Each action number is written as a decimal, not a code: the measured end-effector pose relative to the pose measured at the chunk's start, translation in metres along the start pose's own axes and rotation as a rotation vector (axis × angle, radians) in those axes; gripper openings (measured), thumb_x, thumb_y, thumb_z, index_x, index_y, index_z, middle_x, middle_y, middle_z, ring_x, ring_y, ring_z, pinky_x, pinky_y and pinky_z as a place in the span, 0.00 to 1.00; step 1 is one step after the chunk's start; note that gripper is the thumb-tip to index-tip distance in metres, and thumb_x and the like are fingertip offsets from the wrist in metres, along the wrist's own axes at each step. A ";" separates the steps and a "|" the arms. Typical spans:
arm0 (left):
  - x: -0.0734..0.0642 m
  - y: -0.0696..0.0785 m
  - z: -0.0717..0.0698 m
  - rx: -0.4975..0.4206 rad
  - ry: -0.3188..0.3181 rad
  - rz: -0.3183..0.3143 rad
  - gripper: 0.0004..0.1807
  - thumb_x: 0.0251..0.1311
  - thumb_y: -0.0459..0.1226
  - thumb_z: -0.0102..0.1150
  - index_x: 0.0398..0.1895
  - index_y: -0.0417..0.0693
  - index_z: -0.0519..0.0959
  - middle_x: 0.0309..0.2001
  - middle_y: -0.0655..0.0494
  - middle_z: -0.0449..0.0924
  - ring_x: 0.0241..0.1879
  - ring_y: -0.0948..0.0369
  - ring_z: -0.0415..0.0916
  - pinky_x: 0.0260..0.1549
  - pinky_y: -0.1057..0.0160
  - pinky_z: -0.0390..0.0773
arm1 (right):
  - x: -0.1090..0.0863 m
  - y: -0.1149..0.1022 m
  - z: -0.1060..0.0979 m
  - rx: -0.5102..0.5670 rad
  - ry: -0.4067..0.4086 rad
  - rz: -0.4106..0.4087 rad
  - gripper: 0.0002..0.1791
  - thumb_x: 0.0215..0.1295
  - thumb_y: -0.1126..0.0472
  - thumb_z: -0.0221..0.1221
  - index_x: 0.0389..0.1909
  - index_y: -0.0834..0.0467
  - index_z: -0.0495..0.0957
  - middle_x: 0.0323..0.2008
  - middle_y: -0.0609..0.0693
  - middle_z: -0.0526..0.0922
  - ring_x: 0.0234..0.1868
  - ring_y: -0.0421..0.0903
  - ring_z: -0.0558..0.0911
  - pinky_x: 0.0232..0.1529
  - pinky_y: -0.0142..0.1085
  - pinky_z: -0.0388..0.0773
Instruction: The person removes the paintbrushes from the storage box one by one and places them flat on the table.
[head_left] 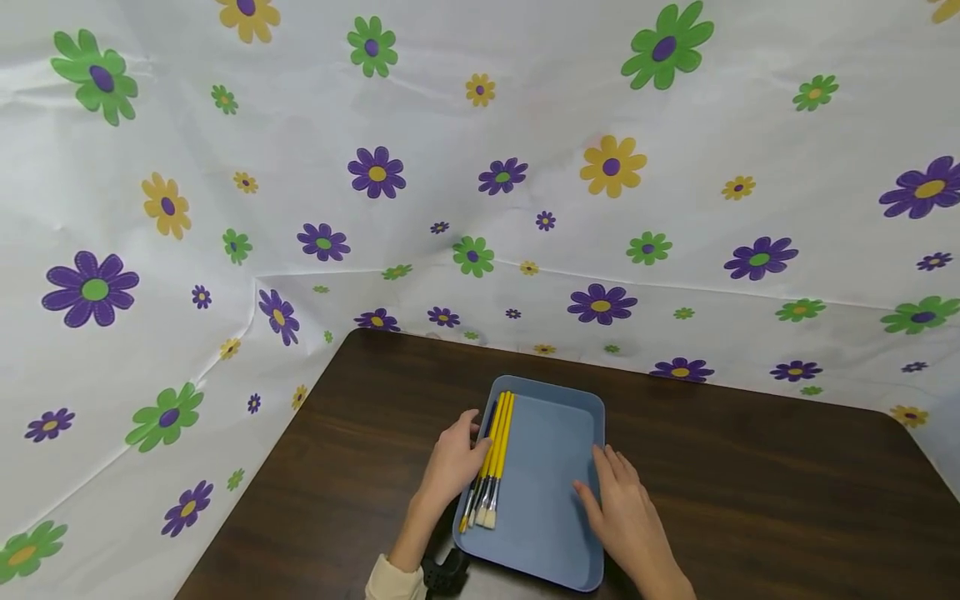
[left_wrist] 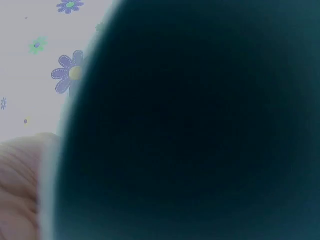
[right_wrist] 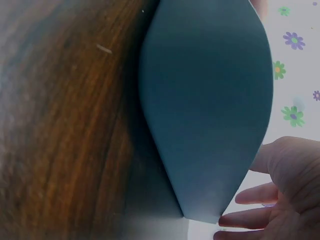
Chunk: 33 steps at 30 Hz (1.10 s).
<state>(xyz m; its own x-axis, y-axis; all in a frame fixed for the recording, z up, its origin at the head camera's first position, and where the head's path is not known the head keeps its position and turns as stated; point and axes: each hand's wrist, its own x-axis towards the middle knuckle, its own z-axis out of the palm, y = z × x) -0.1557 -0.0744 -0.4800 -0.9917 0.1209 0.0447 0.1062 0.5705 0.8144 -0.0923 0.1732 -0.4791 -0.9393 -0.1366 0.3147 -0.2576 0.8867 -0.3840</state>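
A blue-grey tray point(head_left: 547, 475) rests on the dark wooden table. Several paintbrushes point(head_left: 501, 446), most with yellow handles, lie along its left side, bristles toward me. My left hand point(head_left: 452, 458) is at the left rim, its thumb reaching over the brush handles and its fingers loosely bent. At the right rim is my right hand point(head_left: 626, 508), thumb over the inside and fingers extended along the outside. In the right wrist view those fingers point(right_wrist: 250, 217) are nearly straight at the tray's side wall point(right_wrist: 205, 110). The tray's dark side point(left_wrist: 190, 120) fills most of the left wrist view.
The brown tabletop point(head_left: 750, 492) stretches out on both sides of the tray. A white sheet point(head_left: 420, 108) printed with flowers hangs behind the table and along its left. Something black point(head_left: 446, 573) is on my left wrist beside the tray's near corner.
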 end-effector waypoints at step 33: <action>0.007 -0.012 -0.005 -0.119 -0.071 -0.028 0.20 0.74 0.30 0.53 0.65 0.37 0.76 0.52 0.40 0.82 0.38 0.53 0.79 0.38 0.52 0.80 | 0.014 -0.045 0.009 0.267 0.118 0.012 0.18 0.65 0.70 0.68 0.52 0.77 0.80 0.48 0.72 0.84 0.47 0.67 0.86 0.45 0.57 0.84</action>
<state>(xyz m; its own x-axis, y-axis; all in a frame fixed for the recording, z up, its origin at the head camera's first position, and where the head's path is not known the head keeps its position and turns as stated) -0.1643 -0.0849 -0.4864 -0.9860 0.1661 -0.0163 0.0654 0.4747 0.8777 -0.0957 0.1276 -0.4650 -0.9137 -0.0604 0.4018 -0.3119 0.7380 -0.5984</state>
